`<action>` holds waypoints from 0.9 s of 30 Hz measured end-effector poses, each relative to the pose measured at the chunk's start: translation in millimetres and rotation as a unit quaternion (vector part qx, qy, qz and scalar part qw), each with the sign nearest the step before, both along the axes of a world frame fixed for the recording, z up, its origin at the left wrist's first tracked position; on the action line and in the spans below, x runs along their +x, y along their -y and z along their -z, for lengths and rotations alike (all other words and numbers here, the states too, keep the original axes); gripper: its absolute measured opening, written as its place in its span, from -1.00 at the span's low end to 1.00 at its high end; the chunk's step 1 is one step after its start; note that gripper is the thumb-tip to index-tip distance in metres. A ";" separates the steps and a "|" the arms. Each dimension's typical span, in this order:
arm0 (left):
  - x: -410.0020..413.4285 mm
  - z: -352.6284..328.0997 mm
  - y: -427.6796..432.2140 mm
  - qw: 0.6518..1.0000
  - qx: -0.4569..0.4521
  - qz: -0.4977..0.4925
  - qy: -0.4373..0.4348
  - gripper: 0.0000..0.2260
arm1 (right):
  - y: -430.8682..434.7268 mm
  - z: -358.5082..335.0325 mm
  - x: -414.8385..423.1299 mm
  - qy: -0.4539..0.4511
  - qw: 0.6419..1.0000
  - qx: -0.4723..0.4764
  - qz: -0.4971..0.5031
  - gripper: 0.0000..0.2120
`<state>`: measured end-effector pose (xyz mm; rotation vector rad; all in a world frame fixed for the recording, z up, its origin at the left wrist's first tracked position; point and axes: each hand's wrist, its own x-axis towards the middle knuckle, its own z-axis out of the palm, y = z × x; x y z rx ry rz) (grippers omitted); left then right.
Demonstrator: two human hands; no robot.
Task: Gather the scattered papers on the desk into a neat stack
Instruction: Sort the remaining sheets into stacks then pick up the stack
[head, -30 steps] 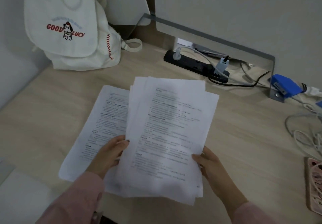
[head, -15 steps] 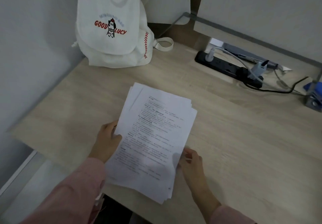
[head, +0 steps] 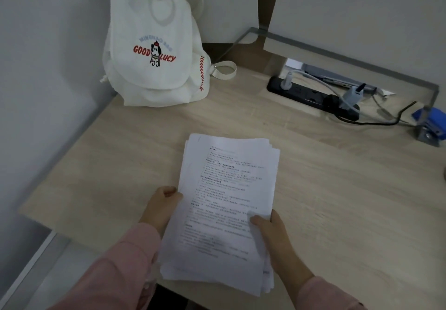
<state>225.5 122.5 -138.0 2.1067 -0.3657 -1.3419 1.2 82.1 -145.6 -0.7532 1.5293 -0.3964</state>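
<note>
A stack of printed white papers is held over the near edge of the light wooden desk, its sheets roughly aligned with slightly uneven edges. My left hand grips the stack's left edge, fingers hidden under the sheets. My right hand grips the lower right edge with the thumb on top of the page. Both arms wear pink sleeves.
A white cloth backpack with a red "GOOD LUCY" print stands at the back left against the wall. A black power strip with plugs and cables lies at the back right, beside a blue clamp.
The sheet that lay apart on the left has joined the pile. The papers are pulled together into one narrower stack. The view has shifted left and back, and my right thumb now sits higher on the page.
</note>
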 end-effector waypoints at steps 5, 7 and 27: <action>-9.0 1.9 1.7 0.999 -0.013 0.025 -0.022 -0.75 | 1.3 -12.2 -8.2 0.057 0.997 -0.032 -0.032 -0.70; -14.7 -3.6 7.3 0.998 -0.043 0.010 -0.053 -0.73 | 5.3 -25.2 -11.5 0.052 0.996 -0.066 -0.034 -0.72; -69.7 -103.8 43.7 0.902 -0.428 0.031 0.046 -0.48 | 55.6 -114.8 -44.9 0.082 0.931 -0.352 0.058 -0.74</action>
